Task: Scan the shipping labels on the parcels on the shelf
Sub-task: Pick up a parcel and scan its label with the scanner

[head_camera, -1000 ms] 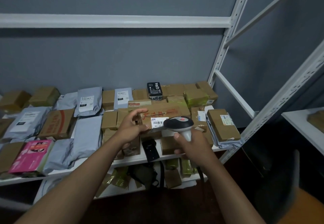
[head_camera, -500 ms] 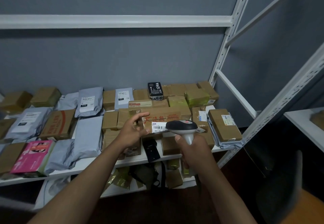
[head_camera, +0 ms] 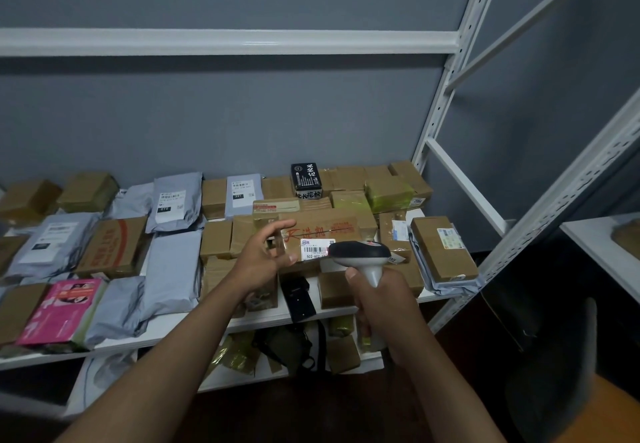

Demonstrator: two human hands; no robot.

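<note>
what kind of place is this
Probably a parcel pickup or sorting room: white metal shelving packed with brown taped cardboard boxes and grey plastic mailer bags, and a grey handheld barcode scanner.

A flat grey-blue wall (head_camera: 214,113) fills the back of the view, dim and evenly lit. White metal shelving (head_camera: 460,71) stands against it: perforated uprights, a horizontal beam (head_camera: 225,42) running across the upper part, and diagonal braces on the right. The floor (head_camera: 311,408) below is dark brown. At the right edge a second white shelf (head_camera: 595,252) juts in, and a dark chair back (head_camera: 554,373) stands near an orange surface (head_camera: 609,418).
</note>
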